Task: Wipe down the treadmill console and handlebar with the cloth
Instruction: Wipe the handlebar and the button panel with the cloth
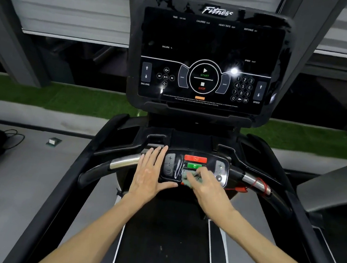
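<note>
Here we press the cloth to the button panel in the middle of the handlebar.

Our right hand (207,188), blurred, bends over the small greenish cloth (191,177), fingers curled on it and holding it against the lower middle of the button panel (170,163), just below the green button (194,166) and the red button (195,158). Our left hand (152,172) lies flat, fingers straight and together, on the handlebar (123,162) at the panel's left edge, its thumb spread toward the right hand; the two hands are near but apart. The dark console (208,48) stands above. A red cord (260,184) loops around the bar's right side, and the belt (166,238) lies beneath our forearms.
</note>
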Motion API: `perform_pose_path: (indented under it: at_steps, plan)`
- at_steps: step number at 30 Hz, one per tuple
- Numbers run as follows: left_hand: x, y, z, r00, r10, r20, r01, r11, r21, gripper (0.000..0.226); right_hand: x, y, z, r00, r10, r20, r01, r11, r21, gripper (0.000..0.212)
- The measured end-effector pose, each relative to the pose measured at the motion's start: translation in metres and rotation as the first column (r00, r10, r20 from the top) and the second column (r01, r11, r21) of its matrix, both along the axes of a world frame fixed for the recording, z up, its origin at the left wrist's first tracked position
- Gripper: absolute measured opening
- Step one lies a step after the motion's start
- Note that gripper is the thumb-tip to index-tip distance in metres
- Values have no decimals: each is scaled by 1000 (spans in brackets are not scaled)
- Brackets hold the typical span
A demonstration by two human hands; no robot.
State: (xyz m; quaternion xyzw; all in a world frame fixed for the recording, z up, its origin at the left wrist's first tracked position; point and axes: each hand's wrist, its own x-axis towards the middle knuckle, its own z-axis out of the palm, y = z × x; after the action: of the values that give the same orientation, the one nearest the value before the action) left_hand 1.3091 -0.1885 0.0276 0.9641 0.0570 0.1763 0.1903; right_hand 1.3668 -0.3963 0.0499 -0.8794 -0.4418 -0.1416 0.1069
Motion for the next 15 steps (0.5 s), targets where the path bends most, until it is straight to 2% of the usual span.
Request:
perform_pose_path:
  at_steps: [2,5,11,15]
  plan:
    - [-1,0,0,1000,2,10,-2,1000,-13,112,-10,-4,-6,999,41,0,-41,999,-31,64]
    - [0,-1,1,1000,2,16,-1,1000,-14,112,2,3,7,999,46,17,-45,998,-51,53]
    - [-2,0,4,1000,-10,19,11,999,-31,112,29,31,40,991,-125,42,121,989,88,47]
    - [-2,-2,7,1000,-6,27,7,999,-38,111,1,27,13,999,-25,-22,26,998,52,47]
